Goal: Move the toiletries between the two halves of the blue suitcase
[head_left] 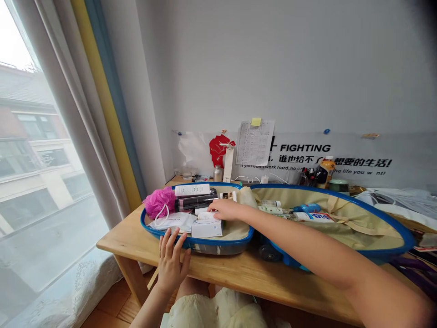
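A blue-rimmed suitcase [251, 228] lies open on the table, its two halves side by side. My left hand [172, 257] rests at the front rim of the left half, fingers spread and holding nothing. Inside that half, my right hand [227, 208] is closed with its fingertips on a small white cylindrical item [206, 215], which it partly hides. Just below sits a white box [207, 228]. Around these are a pink bath puff [160, 202], a white packet [177, 222], a dark elongated package [194, 202] and a white printed box [192, 189].
The right half holds a toothpaste tube [314, 217], a blue bottle [307, 207] and small clear bottles. Behind stand a desk lamp [228, 164], an orange drink bottle [327, 172] and pens. Cables [389, 198] lie at the right. A curtained window is on the left.
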`<state>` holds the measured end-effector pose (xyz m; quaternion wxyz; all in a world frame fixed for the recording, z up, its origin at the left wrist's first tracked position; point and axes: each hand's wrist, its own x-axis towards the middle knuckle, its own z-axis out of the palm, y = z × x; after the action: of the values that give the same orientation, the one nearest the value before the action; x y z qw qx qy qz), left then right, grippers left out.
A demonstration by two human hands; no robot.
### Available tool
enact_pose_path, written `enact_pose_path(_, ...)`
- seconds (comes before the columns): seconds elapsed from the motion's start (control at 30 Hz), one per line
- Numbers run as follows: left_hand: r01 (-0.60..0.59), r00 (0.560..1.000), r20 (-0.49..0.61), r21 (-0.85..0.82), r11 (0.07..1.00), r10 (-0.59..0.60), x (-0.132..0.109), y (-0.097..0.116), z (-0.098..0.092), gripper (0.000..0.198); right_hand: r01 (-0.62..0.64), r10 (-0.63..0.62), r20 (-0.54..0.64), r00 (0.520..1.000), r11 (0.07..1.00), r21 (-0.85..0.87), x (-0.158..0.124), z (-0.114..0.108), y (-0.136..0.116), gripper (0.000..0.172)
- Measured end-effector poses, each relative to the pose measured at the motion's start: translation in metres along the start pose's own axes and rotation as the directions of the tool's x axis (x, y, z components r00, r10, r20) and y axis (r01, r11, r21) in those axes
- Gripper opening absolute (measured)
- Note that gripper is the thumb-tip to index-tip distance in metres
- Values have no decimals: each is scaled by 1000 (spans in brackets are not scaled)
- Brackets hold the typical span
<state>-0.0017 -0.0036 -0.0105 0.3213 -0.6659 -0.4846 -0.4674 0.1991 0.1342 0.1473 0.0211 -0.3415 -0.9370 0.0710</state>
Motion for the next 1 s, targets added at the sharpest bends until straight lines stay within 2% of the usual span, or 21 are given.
enact_pose_path(0.1, 1, 1000, 0, -4, 1000, -1, 0, 0, 0, 61, 14, -12, -30, 999, 998, 57, 0, 2, -2, 34)
enact_pose_path(0.2, 4, 1000, 3, -10, 1000, -4, 1, -1, -1, 62, -22, 32, -87, 996, 994, 108, -6, -14, 10, 29)
enact_pose_path(0.27, 1, 1000, 0, -13, 1000, -1, 1, 0, -1, 63, -83, 103, -146, 984, 987, 134, -16, -33, 30, 27)
enact_pose_path(0.37, -5, 1000, -4, -14, 1000, 5, 1, 0, -1, 63, -222, 252, -220, 942, 963, 152, -37, -60, 75, 37)
enact_pose_path(0.47, -9, 1000, -6, -11, 1000, 9, 1, 0, 0, 63, -376, 395, -223, 891, 919, 121, -64, -70, 121, 38)
enact_pose_path(0.6, 7, 1000, 2, -4, 1000, -7, -2, -2, 1, 64, -511, 507, -115, 854, 860, 2, -93, -49, 161, 25)
enact_pose_path(0.67, 12, 1000, 8, -3, 1000, -12, -3, -3, 1, 64, -531, 528, -63, 847, 845, -53, -101, -33, 170, 30)
enact_pose_path(0.83, 20, 1000, 12, -4, 1000, -20, -5, -4, 1, 64, -557, 566, 20, 824, 816, -154, -101, -6, 179, 38)
enact_pose_path(1.0, 11, 1000, 14, -14, 1000, -11, -3, -2, 0, 63, -587, 603, 32, 797, 786, -195, -97, -7, 179, 39)
